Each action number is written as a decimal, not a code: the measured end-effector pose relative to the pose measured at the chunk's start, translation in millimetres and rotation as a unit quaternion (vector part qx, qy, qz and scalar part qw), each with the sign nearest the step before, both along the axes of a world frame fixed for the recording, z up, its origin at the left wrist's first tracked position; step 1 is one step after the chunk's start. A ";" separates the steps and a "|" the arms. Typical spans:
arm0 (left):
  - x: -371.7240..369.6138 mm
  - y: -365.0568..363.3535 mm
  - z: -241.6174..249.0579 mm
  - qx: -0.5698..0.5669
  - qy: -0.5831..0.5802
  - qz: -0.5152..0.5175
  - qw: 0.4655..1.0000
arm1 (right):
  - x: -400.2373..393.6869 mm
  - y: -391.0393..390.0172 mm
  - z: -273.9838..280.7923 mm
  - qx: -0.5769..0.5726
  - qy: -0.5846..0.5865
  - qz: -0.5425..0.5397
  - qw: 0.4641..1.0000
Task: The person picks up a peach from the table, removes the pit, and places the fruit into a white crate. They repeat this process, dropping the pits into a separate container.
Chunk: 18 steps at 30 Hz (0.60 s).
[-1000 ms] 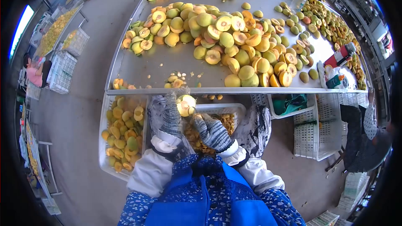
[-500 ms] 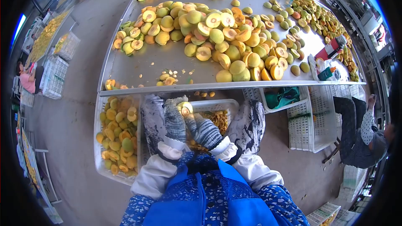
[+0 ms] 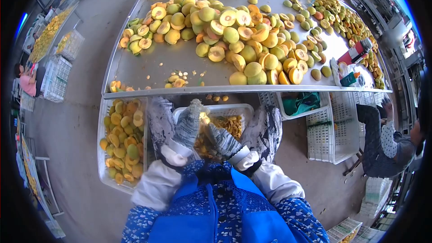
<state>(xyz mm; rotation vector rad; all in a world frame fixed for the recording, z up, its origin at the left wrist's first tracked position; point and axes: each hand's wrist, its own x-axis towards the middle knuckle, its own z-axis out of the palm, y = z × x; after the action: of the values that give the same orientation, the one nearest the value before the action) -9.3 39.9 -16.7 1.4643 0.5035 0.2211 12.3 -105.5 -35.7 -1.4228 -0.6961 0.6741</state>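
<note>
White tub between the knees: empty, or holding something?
Not empty: yellow fruit pieces lie inside the tub. How full, I cannot tell; part is hidden.

You are in what looks like a fruit-processing workshop. In front of you stands a broad metal table [image 3: 150, 69] heaped with halved fruit [image 3: 216, 54], and white plastic crates [image 3: 320, 140] stand below and beside it. Across the grey floor [image 3: 81, 139] to your left, more fruit [image 3: 47, 36] covers another work surface near stacked crates [image 3: 56, 78]. Other people, one in a pink top [image 3: 28, 84], sit at stations around you.
</note>
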 end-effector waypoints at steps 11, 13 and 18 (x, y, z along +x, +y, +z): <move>-6.5 -7.2 23.7 0.064 -0.079 -0.001 0.995 | 18.4 -9.2 -4.5 0.004 0.124 0.165 0.978; -6.5 -10.4 31.9 0.128 -0.081 -0.018 0.988 | 7.0 -8.2 -9.5 -0.023 0.366 0.110 0.924; -0.5 -10.2 20.7 0.097 0.048 0.033 0.994 | -7.2 11.9 -10.0 -0.028 -0.346 0.026 0.938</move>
<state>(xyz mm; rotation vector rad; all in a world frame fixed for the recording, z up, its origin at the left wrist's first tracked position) -9.8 29.7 4.0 1.6559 0.6231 0.2581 5.1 -93.6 -45.7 -1.7103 -1.2701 0.2125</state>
